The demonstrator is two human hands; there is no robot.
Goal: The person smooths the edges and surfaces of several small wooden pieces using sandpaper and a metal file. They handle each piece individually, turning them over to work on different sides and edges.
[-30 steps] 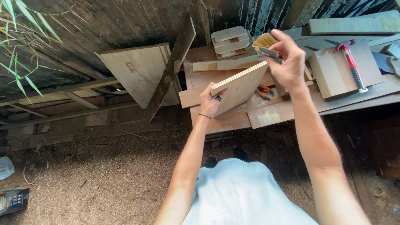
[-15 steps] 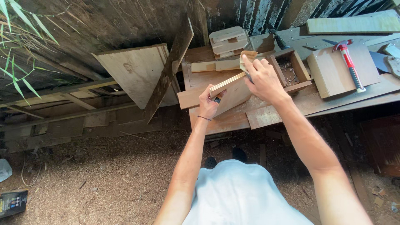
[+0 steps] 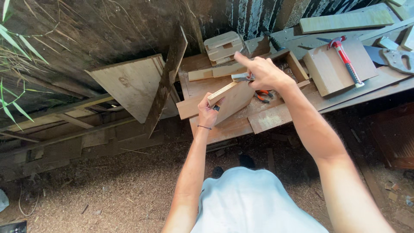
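- Left hand (image 3: 210, 113) gripping the lower edge of a tilted plywood board (image 3: 230, 97), fingers wrapped tight around it, same grip as half a second ago.
- Board propped on edge over the workbench (image 3: 224, 129), layered edge turned up; barely shifted since the earlier frames.
- Right hand (image 3: 263, 75) now at the board's upper end, index finger stretched out straight toward the wall, other fingers curled around a small metal tool (image 3: 240, 77); a second ago lifted higher with a brush-like thing, half a second ago laid flat over the board's top edge.
- Metal tool touching the board's top edge; kind of tool hard to make out, mostly covered by the fingers.
- Orange-handled pliers (image 3: 263, 94) lying on the bench just beside the board, partly hidden under the right hand.
- Red-handled hammer (image 3: 345, 60) resting on a flat board (image 3: 340, 67) well off to the right, unmoved.
- Stack of small wood blocks (image 3: 222, 46) against the dark wall, behind the hands.
- Saw handle (image 3: 399, 60) cut off at the right edge of view.
- Open wooden box (image 3: 289, 64) behind the right hand, inside mostly blocked by the wrist.
- Large leaning panel (image 3: 136, 84) to the left, lower corner hidden behind a dark plank (image 3: 166, 84).
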